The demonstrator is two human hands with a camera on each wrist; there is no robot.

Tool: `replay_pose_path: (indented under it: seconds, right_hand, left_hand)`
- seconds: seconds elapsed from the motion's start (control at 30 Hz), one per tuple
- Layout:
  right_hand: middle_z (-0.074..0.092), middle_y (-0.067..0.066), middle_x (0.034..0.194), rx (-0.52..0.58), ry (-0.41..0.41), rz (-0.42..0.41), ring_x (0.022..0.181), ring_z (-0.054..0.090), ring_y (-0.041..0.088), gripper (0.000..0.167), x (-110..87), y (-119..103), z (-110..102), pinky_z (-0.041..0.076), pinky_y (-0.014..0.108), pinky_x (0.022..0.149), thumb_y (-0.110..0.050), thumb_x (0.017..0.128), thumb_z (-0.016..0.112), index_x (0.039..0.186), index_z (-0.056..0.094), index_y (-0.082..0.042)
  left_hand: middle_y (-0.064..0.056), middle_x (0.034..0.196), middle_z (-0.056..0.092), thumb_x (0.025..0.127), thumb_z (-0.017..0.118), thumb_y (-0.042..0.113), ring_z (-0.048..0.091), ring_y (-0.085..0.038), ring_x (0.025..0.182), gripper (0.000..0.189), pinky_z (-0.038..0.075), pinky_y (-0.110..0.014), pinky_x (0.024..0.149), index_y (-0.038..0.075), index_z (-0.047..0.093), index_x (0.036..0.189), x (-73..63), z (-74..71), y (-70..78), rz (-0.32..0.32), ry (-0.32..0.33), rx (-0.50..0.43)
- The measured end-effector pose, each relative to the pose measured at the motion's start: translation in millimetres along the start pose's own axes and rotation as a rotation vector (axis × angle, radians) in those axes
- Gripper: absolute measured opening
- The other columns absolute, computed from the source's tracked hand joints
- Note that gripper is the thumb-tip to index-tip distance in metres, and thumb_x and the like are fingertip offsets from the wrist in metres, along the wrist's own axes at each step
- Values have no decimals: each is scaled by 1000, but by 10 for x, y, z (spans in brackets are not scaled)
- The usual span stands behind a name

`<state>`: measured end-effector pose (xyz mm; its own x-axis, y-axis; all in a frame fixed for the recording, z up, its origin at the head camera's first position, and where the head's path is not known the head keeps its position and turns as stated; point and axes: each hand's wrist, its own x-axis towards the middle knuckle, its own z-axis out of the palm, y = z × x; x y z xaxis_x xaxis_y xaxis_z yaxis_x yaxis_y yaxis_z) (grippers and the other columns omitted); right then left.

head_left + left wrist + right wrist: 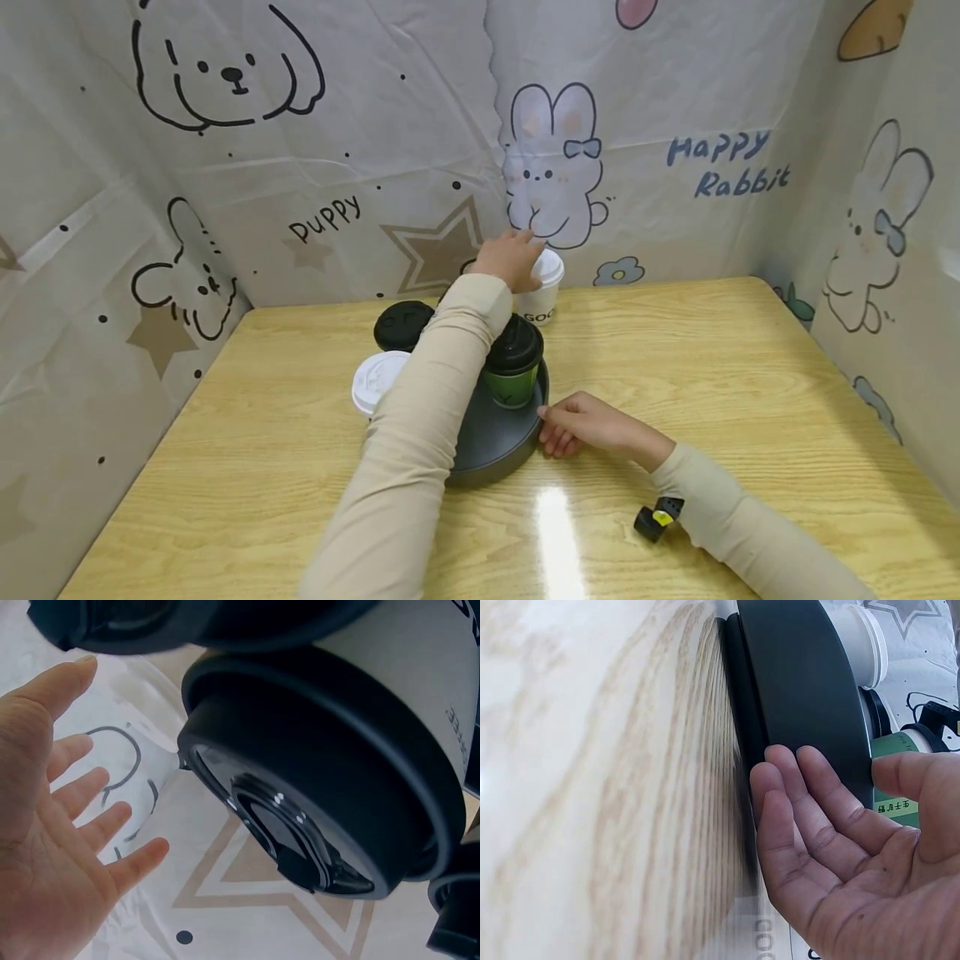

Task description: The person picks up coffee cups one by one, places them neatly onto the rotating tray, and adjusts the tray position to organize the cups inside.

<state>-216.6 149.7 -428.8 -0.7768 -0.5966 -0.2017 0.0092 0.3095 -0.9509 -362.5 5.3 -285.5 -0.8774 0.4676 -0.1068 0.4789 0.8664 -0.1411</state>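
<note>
My left hand (510,260) reaches over the tray to its far side, beside a white cup (546,300) with a white lid. In the left wrist view its fingers are spread and hold nothing, left of a black-lidded cup (322,765). My right hand (588,423) grips the right edge of the round dark grey tray (491,454). The right wrist view shows the thumb at the rim and fingers against the outer wall (802,675). Near that edge, a green cup (512,387) with a black lid stands upright inside the tray.
Left of my left forearm are a white-lidded cup (378,379) and a black-lidded cup (403,325); the forearm hides part of the tray. The wooden table (712,358) meets a printed cloth backdrop (420,167) at the back and sides.
</note>
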Motion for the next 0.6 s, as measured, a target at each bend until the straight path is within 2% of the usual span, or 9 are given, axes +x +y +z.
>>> replay_pose_path:
  seconds: [0.27, 0.47, 0.6]
  right_hand:
    - [70, 20, 81, 3, -13, -8, 69, 67, 18, 47, 6, -7, -8, 57, 34, 65, -24, 103, 41, 91, 65, 14]
    - [70, 19, 81, 0, -16, -2, 70, 67, 18, 47, 16, -8, -3, 57, 34, 65, -24, 102, 41, 91, 66, 14]
    - [70, 20, 81, -6, -16, 1, 70, 67, 17, 47, 3, -17, -2, 57, 36, 66, -24, 103, 41, 91, 65, 14]
  left_hand:
    - [-5, 156, 27, 94, 59, 40, 27, -30, 141, 65, 33, -49, 108, 19, 34, 150, 7, 41, 55, -16, -17, 31]
    - [-3, 159, 19, 95, 56, 37, 19, -30, 144, 67, 27, -50, 111, 25, 25, 154, 13, 57, 31, -43, -94, 1]
    - [-3, 159, 20, 95, 57, 34, 20, -30, 144, 64, 25, -51, 111, 27, 29, 152, 25, 79, 18, -43, -125, 2]
